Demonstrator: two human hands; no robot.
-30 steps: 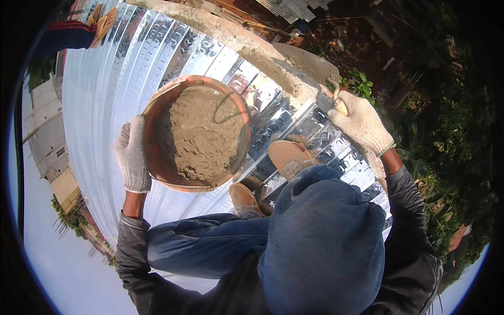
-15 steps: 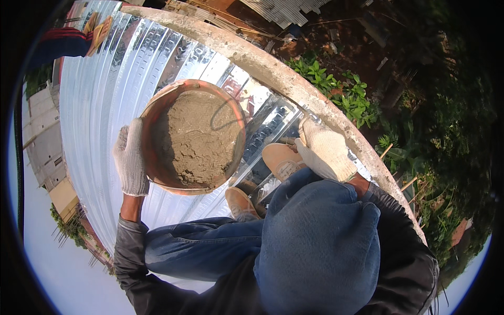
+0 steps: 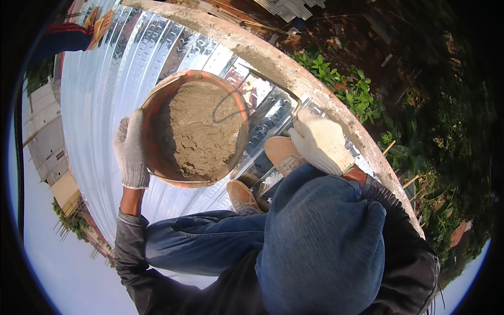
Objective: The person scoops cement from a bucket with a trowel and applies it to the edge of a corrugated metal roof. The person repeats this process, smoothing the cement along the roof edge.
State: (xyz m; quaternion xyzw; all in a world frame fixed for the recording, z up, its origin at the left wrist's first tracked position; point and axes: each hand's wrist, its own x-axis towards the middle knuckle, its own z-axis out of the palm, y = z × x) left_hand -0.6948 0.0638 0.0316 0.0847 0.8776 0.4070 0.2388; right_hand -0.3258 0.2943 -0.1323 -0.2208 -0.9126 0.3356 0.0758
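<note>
One bucket (image 3: 151, 167) of mortar (image 3: 202, 131) is above the metal sheets (image 3: 94, 115), its side gripped by the left hand (image 3: 131, 151); the right hand (image 3: 321, 140) clasps a trowel (image 3: 297, 104) beside the wall (image 3: 317, 90). Mortaring seems in hand; another stroke calls for a steady trowel.

Gloved L hand (image 3: 131, 149) grips the L side of an orange bucket (image 3: 195, 184) w/ wet brown mortar (image 3: 205, 126) over corrugated metal sheeting (image 3: 92, 110), & gloved R hand (image 3: 321, 142) holds prob. a trowel (image 3: 297, 105), nearly edge-on, nr the concrete ledge (image 3: 325, 89).
</note>
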